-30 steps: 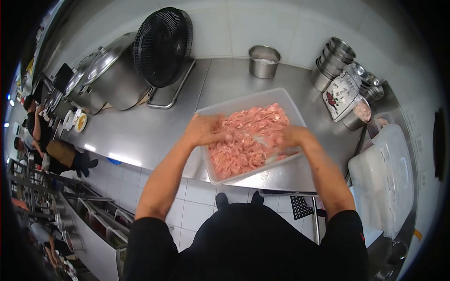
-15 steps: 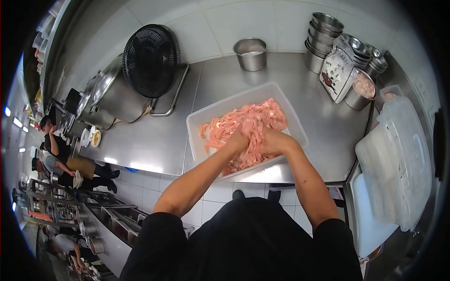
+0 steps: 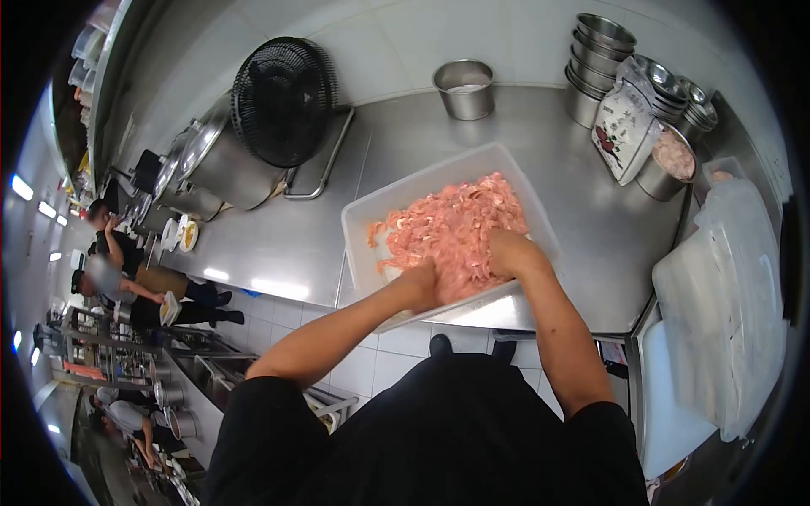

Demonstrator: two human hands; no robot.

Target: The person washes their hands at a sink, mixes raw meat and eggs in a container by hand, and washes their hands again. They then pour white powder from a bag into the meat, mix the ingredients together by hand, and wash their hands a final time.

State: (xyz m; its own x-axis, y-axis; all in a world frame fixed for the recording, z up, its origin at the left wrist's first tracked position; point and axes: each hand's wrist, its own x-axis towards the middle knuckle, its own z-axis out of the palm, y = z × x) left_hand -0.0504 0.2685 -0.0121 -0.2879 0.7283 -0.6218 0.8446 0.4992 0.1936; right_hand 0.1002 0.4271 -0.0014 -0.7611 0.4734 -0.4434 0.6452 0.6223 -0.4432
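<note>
A white translucent plastic tub (image 3: 359,240) stands at a slant on the steel counter, holding a heap of pink sliced raw meat (image 3: 451,223). My left hand (image 3: 418,285) is sunk in the meat near the tub's front edge, with its fingers hidden. To its right my right hand (image 3: 509,253) reaches into the heap, and its fingers are buried too. The two hands are apart, with meat between them.
Behind the tub is a steel pot (image 3: 467,93). A black fan (image 3: 284,101) and large pots are at left. Stacked steel bowls (image 3: 603,51), a printed bag (image 3: 623,135) and a pot of pale meat (image 3: 673,158) stand at right, near plastic containers (image 3: 717,295). People (image 3: 126,253) stand far left.
My hands have moved apart and lower into the meat, my left one toward the tub's front. The lifted clump of meat now lies in the heap. The view has shifted slightly.
</note>
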